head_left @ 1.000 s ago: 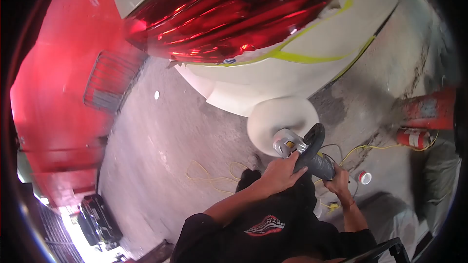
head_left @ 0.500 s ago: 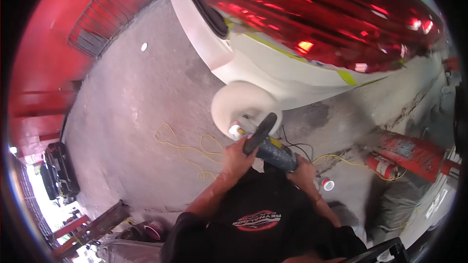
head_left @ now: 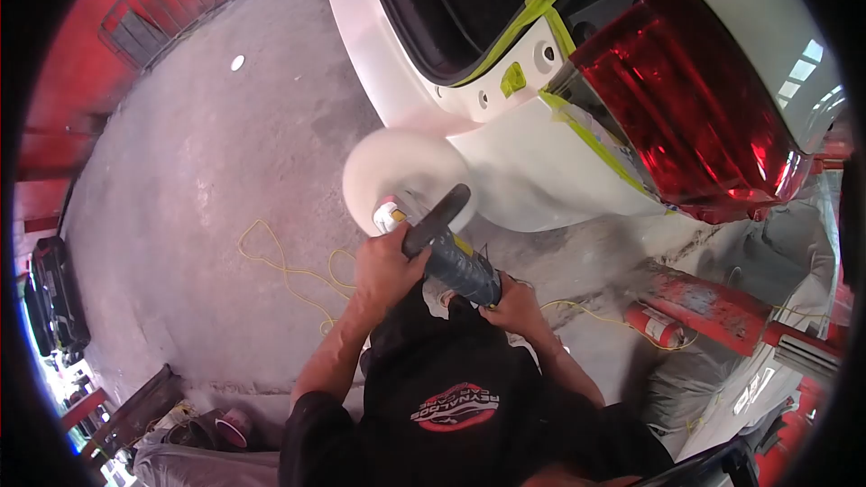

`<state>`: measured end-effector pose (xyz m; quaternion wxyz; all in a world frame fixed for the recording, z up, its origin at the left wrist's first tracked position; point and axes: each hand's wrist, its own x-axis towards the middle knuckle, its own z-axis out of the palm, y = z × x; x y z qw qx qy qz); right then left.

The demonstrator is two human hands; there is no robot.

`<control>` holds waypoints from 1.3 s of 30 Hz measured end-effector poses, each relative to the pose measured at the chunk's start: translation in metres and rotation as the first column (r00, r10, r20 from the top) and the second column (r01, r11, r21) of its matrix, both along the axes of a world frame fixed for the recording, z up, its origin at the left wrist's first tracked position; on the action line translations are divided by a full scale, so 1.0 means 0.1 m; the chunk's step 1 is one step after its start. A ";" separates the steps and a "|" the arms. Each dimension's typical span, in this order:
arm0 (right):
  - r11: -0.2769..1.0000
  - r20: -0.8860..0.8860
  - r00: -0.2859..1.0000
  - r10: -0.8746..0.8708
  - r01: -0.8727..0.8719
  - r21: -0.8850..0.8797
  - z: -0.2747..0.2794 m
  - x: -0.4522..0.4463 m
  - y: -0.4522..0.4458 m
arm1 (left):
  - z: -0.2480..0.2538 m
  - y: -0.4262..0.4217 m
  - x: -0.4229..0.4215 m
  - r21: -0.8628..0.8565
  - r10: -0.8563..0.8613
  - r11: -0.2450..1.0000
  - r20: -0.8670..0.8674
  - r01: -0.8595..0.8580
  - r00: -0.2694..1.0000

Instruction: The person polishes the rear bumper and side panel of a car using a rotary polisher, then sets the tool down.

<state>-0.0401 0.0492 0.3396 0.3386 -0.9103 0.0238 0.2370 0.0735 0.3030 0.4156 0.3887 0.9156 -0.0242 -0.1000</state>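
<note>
My left hand (head_left: pixel 388 266) is wrapped round the black side handle of a polisher (head_left: pixel 456 266). Farther back, my right hand (head_left: pixel 520 307) grips the tool's rear body. A wide white buffing pad (head_left: pixel 397 162), blurred as if spinning, faces away from me at the tool's front. Its right edge overlaps the white car bumper (head_left: pixel 568 171); whether they touch I cannot tell. Above the bumper's side sits a red tail light (head_left: pixel 681 99). Yellow-green masking tape (head_left: pixel 595 149) runs along the bumper's upper edge, below the light.
A yellow cord (head_left: pixel 284 266) lies looped on the concrete floor (head_left: pixel 198 171). Red lift arm (head_left: pixel 704 302) and a red cylinder (head_left: pixel 654 325) are low on the right. A metal rack (head_left: pixel 162 4) stands by the red wall. Grey plastic sheeting (head_left: pixel 695 388) hangs at the right.
The view has shifted, showing the tail light separately and the dark trunk opening with tape. The polisher now appears farther left in view, still held in both hands, beside the bumper.
</note>
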 end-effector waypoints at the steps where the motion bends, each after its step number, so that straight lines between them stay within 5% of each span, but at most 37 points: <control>1: 0.998 -0.043 0.998 -0.053 0.054 0.015 -0.02 -0.04 -0.01 | 0.00 -0.04 -0.02 -0.006 -0.004 1.000 0.001 0.004 1.000; 5: 0.984 -0.212 0.962 -0.171 0.156 -0.087 0.05 -0.35 -0.23 | 0.00 -0.34 -0.25 0.027 -0.269 0.963 -0.014 0.270 0.963; 7: 0.969 -0.145 0.960 -0.238 0.223 -0.109 0.08 -0.65 -0.34 | 0.14 -0.50 -0.33 0.016 -0.388 0.920 -0.083 0.391 0.918; 11: 0.938 -0.154 0.936 -0.318 0.286 -0.197 0.19 -0.84 -0.43 | -0.03 -0.54 -0.45 -0.104 -0.425 0.902 -0.054 0.418 0.904; 20: 0.977 -0.210 0.960 -0.184 0.155 -0.148 0.20 -0.12 0.07 | 0.07 -0.06 -0.02 -0.029 -0.217 0.976 -0.167 0.215 0.962; 27: 0.999 -0.153 0.988 -0.031 0.026 -0.035 0.17 0.11 -0.14 | -0.05 -0.11 -0.07 -0.091 0.027 0.995 -0.047 -0.031 0.999; 39: 0.986 -0.123 0.992 -0.029 0.008 -0.165 0.63 -0.64 -1.63 | 0.23 -1.55 -1.03 -0.130 0.020 0.991 -0.082 -0.030 0.996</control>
